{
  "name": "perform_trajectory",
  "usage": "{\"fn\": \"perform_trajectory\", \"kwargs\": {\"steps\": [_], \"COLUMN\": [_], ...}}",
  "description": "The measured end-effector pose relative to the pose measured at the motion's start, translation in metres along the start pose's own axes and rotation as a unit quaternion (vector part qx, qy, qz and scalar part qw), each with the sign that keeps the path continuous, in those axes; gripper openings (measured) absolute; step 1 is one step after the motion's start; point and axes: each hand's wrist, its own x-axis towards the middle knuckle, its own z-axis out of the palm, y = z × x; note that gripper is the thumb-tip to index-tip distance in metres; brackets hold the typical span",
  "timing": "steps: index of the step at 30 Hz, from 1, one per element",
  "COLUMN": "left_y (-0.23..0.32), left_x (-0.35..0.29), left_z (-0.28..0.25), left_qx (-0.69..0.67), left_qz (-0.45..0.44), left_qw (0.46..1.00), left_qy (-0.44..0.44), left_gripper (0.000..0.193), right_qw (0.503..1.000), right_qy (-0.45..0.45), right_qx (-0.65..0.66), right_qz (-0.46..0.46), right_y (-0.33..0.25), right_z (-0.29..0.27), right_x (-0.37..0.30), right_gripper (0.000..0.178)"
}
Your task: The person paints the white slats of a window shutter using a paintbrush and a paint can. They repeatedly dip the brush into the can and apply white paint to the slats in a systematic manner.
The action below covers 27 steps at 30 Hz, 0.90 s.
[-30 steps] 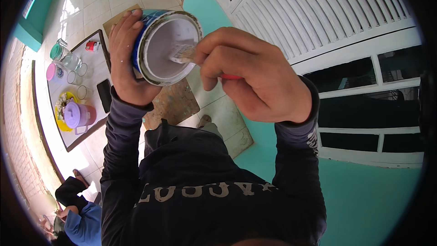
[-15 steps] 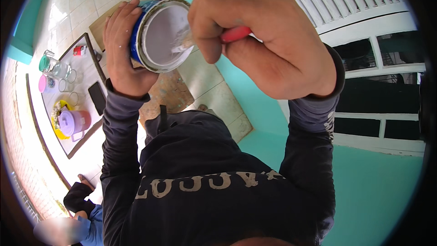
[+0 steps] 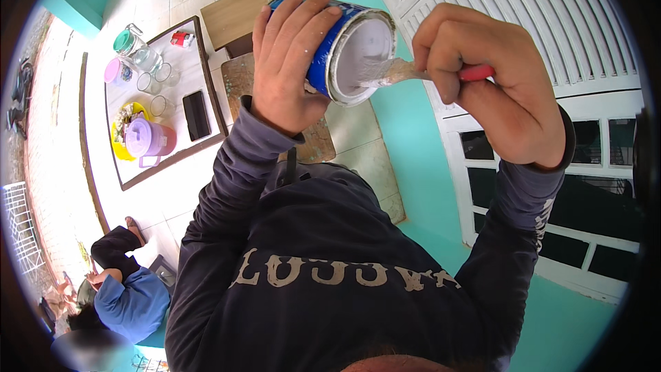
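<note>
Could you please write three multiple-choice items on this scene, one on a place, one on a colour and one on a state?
1. Where are the brush bristles?
A. Inside the open mouth of the paint can
B. Flat against the shutter
C. On the table

2. What colour is the brush handle?
A. Green
B. Red
C. Black

3. How is the paint can held?
A. Standing on the floor
B. Hanging by a wire handle
C. Gripped around its side, mouth tipped toward the brush

Answers:
1. A: the white-coated bristles of the brush reach into the paint can.
2. B: a red handle end sticks out of the right hand.
3. C: the left hand wraps the blue side of the can, and its white inside faces the brush.
</note>
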Motion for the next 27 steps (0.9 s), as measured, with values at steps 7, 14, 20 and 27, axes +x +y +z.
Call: {"fn": "perform_trajectory", "kwargs": {"steps": [7,14,20,27], "left_y": [0.005,-0.001,-0.007,-0.029], "left_x": [0.014,0.03,0.025,-0.002], "left_z": [0.002,0.002,-0.005,0.0], "left_qx": [-0.02,0.045,0.018,0.075], "left_qz": [0.011,0.005,-0.053,-0.074], "left_qw": [1.0,0.999,0.998,0.993], "left_qy": [0.009,0.001,0.01,0.055], "left_gripper": [0.093,0.092,0.089,0.089], "right_qw": [0.998,1.0,0.995,0.959], "right_qy": [-0.042,0.02,0.078,0.134], "right_qx": [0.007,-0.02,0.023,0.139], "right_qz": [-0.053,-0.002,0.054,0.206], "right_y": [-0.019,-0.012,-0.009,0.026], "right_z": [-0.026,-0.036,-0.031,0.009], "right_x": [0.004,0.013,0.023,0.033], "right_gripper": [0.002,0.013,0.011,0.024]}}
